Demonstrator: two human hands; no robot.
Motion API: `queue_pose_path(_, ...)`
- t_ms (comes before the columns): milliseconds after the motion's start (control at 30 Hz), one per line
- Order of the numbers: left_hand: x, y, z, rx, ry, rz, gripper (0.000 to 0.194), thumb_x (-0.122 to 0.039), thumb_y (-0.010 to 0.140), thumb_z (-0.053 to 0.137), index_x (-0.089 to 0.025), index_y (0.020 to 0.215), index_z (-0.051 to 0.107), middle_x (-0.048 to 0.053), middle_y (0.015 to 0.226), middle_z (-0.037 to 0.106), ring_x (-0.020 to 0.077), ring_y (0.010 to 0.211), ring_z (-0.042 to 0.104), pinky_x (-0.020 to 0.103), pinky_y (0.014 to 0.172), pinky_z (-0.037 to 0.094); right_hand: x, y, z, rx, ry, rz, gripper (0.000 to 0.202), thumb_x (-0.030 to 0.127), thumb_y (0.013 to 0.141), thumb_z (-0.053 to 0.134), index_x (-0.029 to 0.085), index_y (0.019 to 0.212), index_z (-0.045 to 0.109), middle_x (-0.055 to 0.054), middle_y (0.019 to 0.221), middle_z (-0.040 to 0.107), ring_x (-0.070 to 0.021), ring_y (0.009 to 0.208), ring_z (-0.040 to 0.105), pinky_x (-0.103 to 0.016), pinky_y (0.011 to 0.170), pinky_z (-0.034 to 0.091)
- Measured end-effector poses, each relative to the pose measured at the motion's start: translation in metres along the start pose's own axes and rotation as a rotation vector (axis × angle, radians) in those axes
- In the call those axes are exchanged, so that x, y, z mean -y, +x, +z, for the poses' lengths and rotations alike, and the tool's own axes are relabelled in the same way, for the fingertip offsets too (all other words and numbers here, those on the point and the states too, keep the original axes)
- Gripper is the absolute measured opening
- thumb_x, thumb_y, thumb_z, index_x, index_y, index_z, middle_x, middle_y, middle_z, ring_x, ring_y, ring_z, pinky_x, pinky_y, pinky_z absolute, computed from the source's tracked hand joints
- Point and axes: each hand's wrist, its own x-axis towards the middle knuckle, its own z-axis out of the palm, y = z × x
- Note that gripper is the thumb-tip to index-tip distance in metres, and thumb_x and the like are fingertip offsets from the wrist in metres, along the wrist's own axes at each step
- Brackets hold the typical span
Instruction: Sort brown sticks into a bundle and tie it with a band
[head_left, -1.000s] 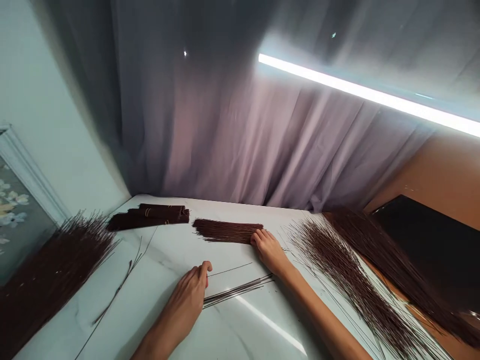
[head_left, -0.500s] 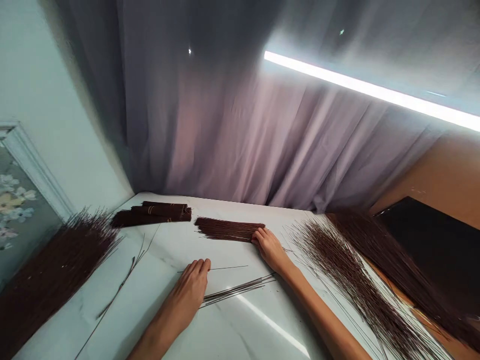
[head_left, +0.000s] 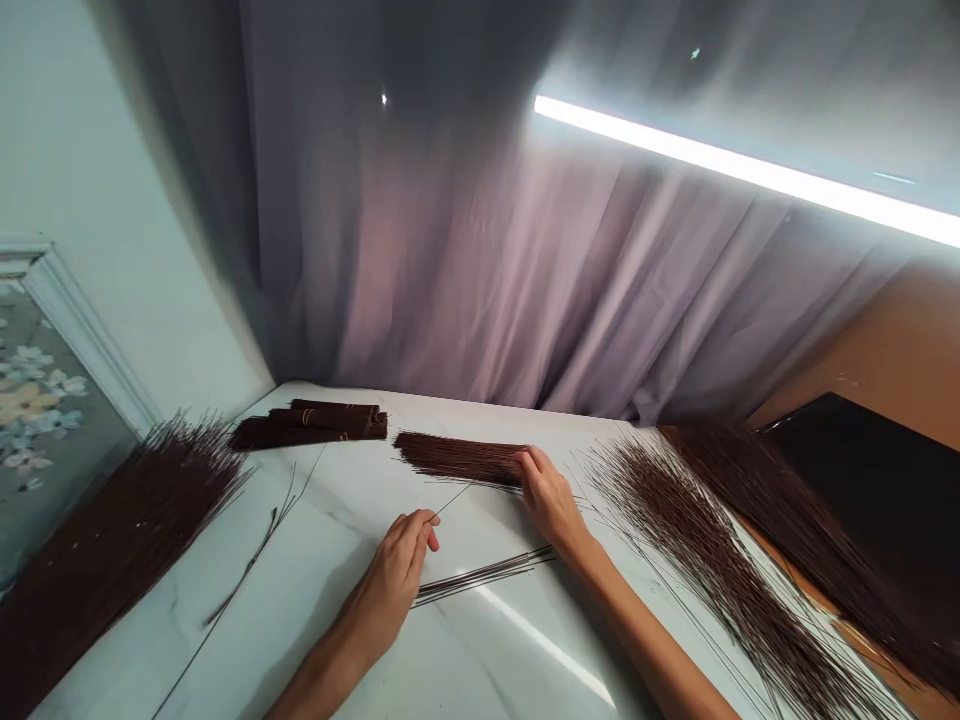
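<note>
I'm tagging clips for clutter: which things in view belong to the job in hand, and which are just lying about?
Likely part of the work:
left hand, holding a thin stick
right hand, at the flat bundle
loose sticks
tied bundles
large stick piles

Apparently just around it:
framed flower picture
curtain
light tube
black panel

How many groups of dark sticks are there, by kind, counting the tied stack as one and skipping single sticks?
Big loose heaps: 3 (left heap, right heap, far-right heap)
Tied stack: 1
Neat row at the right hand: 1
Thin bunch near the left hand: 1
Wispy cluster: 1
Total: 7
</note>
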Motion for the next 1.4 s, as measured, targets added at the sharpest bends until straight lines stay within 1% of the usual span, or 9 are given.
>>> queue_pose_path(233, -0.009, 0.001, 0.003, 0.016, -0.218, -0.120, 0.038, -0.048, 0.105, 0.032, -0.023, 0.110, 0.060, -0.003, 0.074, 0.059, 0.0128, 0.054, 0.040, 0.026, 0.054, 0.032, 0.017, -0.027, -0.038, -0.074, 0.118, 0.140, 0.015, 0.023, 0.106, 0.035, 0.021, 0.103, 0.051, -0.007, 0.097, 0.055, -0.0195, 0.077, 0.056, -0.032, 0.068, 0.047)
queue_pose_path(400, -0.008, 0.002, 0.012, 0.065, -0.409, -0.168, 0.041, -0.053, 0.102, 0.038, -0.021, 0.115, 0.059, -0.003, 0.069, 0.064, 0.0095, 0.047, 0.023, 0.024, 0.047, 0.020, 0.052, -0.049, -0.058, -0.130, 0.275, 0.218, 0.011, 0.026, 0.106, 0.041, 0.023, 0.099, 0.049, -0.002, 0.087, 0.054, -0.0156, 0.070, 0.054, -0.028, 0.065, 0.046)
queue_pose_path(533, -0.007, 0.002, 0.020, 0.132, -0.648, -0.154, 0.037, -0.053, 0.099, 0.048, -0.018, 0.101, 0.062, 0.000, 0.082, 0.063, 0.0067, 0.050, 0.026, 0.022, 0.046, 0.020, 0.087, -0.072, -0.051, -0.031, 0.408, 0.191, 0.013, 0.024, 0.107, 0.039, 0.024, 0.099, 0.049, -0.001, 0.087, 0.055, -0.0132, 0.066, 0.055, -0.025, 0.059, 0.045)
queue_pose_path(633, -0.011, 0.001, 0.022, 0.116, -0.666, -0.171, 0.038, -0.054, 0.098, 0.050, -0.018, 0.096, 0.063, -0.005, 0.072, 0.053, 0.0062, 0.050, 0.026, 0.021, 0.046, 0.019, 0.099, -0.081, -0.042, 0.024, 0.380, 0.207, 0.015, 0.023, 0.107, 0.036, 0.024, 0.099, 0.049, -0.001, 0.089, 0.055, -0.0127, 0.063, 0.056, -0.025, 0.057, 0.045)
queue_pose_path(867, -0.018, 0.003, 0.024, 0.022, -0.628, -0.209, 0.040, -0.058, 0.095, 0.053, -0.019, 0.090, 0.062, -0.009, 0.051, 0.038, 0.0078, 0.048, 0.023, 0.019, 0.045, 0.014, 0.104, -0.081, -0.040, 0.093, 0.368, 0.244, 0.018, 0.024, 0.107, 0.035, 0.024, 0.097, 0.050, -0.002, 0.090, 0.056, -0.0125, 0.063, 0.059, -0.023, 0.054, 0.046)
queue_pose_path(1167, -0.029, -0.002, 0.016, 0.026, -0.690, -0.196, 0.039, -0.055, 0.094, 0.057, -0.018, 0.084, 0.062, -0.006, 0.063, 0.042, 0.0087, 0.053, 0.025, 0.020, 0.047, 0.017, 0.095, -0.080, -0.038, 0.112, 0.575, 0.205, 0.024, 0.026, 0.107, 0.036, 0.022, 0.093, 0.055, -0.003, 0.084, 0.060, -0.0150, 0.067, 0.057, -0.025, 0.059, 0.046)
queue_pose_path(1233, -0.035, -0.008, 0.011, 0.125, -0.629, -0.151, 0.038, -0.052, 0.095, 0.057, -0.018, 0.079, 0.062, -0.006, 0.060, 0.042, 0.0095, 0.055, 0.031, 0.021, 0.050, 0.023, 0.083, -0.066, -0.049, 0.222, 0.641, 0.215, 0.027, 0.031, 0.107, 0.038, 0.022, 0.089, 0.055, -0.001, 0.079, 0.061, -0.0151, 0.068, 0.057, -0.025, 0.060, 0.046)
queue_pose_path(1300, -0.041, -0.013, 0.008, 0.331, -0.563, -0.073, 0.035, -0.046, 0.095, 0.059, -0.018, 0.076, 0.063, -0.005, 0.060, 0.046, 0.0102, 0.057, 0.037, 0.022, 0.056, 0.029, 0.073, -0.048, -0.068, 0.333, 0.669, 0.157, 0.027, 0.032, 0.107, 0.041, 0.021, 0.087, 0.056, -0.001, 0.079, 0.062, -0.0155, 0.071, 0.058, -0.025, 0.064, 0.047)
queue_pose_path(1400, -0.051, -0.016, 0.006, 0.478, -0.427, 0.015, 0.033, -0.041, 0.097, 0.057, -0.018, 0.073, 0.062, -0.004, 0.064, 0.047, 0.0120, 0.063, 0.041, 0.024, 0.061, 0.030, 0.072, -0.036, -0.095, 0.261, 0.525, -0.049, 0.024, 0.026, 0.105, 0.043, 0.022, 0.091, 0.061, -0.005, 0.086, 0.065, -0.0189, 0.080, 0.058, -0.030, 0.072, 0.048)
